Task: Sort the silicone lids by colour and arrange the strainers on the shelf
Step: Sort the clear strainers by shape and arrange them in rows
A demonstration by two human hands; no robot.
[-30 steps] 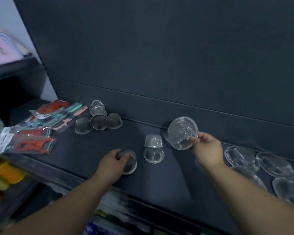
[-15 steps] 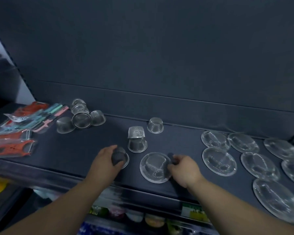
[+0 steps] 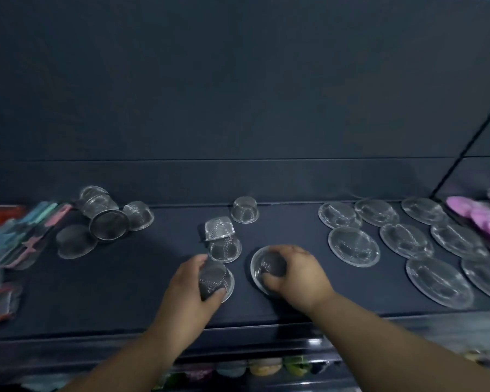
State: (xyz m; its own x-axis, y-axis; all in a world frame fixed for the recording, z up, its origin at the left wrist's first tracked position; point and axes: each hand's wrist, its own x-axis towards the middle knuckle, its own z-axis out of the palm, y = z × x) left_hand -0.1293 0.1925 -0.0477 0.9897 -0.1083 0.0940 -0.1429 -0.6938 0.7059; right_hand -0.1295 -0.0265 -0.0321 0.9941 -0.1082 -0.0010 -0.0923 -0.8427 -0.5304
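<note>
Here, left hand and right hand grip strainers; packet print blurred.

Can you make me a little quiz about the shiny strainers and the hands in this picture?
1. True or false: the left hand grips a small mesh strainer on the shelf.
2. Where do the pink lids lie on the shelf? A far left, B middle, C far right.
3. What does the right hand grip?

Key: 1 true. 2 C. 3 The wide strainer, by its dome.
</note>
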